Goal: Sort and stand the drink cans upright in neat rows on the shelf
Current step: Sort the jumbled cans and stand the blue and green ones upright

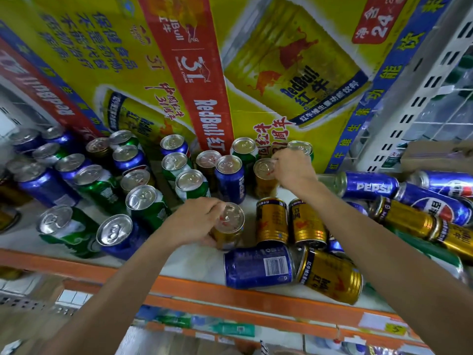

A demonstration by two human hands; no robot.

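Centre frame, left hand (197,222) grips the front gold can (230,235), right hand (293,170) the rear gold can (263,184) (upright, likely aligning a row).

**Bright, flat light with wide-angle warp and soft edges**

The light is bright and even and falls from above. The silver lids of the upright cans (140,197) carry white glare, and only faint, short shadows lie on the white shelf (194,267). Colours on the yellow carton (102,60) are saturated. The wide lens bends straight lines, most strongly at 3 and 9 o'clock. The centre is fairly sharp. The band from 5 to 7 o'clock is smeared and blurred, and the 9 o'clock edge is soft.
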